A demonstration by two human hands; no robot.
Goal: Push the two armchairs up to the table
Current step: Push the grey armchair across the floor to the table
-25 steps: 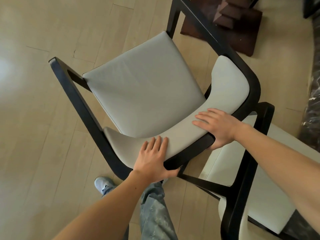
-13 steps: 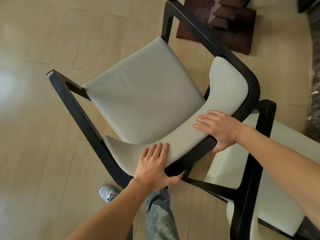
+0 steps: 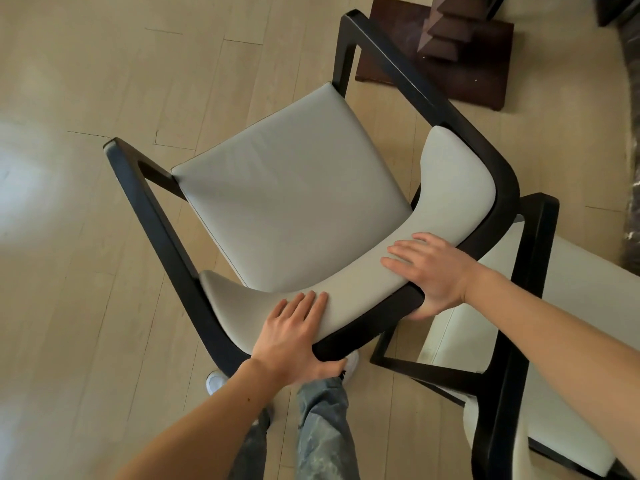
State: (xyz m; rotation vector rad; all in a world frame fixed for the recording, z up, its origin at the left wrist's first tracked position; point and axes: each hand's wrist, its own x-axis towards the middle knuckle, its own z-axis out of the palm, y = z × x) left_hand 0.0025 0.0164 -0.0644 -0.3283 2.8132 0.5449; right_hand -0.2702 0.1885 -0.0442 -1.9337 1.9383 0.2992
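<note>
An armchair [image 3: 294,206] with a black frame and pale grey seat fills the middle of the view, seen from above. My left hand [image 3: 294,337] grips the lower part of its curved backrest, fingers on the cushion, thumb under the black rim. My right hand [image 3: 433,275] holds the backrest further right in the same way. A second armchair [image 3: 519,341] of the same kind stands at the lower right, partly hidden by my right arm. A dark marble table edge [image 3: 632,168] shows at the far right.
A dark brown stepped pedestal on a square base [image 3: 446,60] stands on the floor just beyond the first chair's right arm. Pale wooden floor [image 3: 86,271] spreads to the left. My legs and white shoes are below the chair's back.
The chair has shifted a little lower and rightward in view and the pedestal has come further into sight. Both hands keep the same hold on the backrest.
</note>
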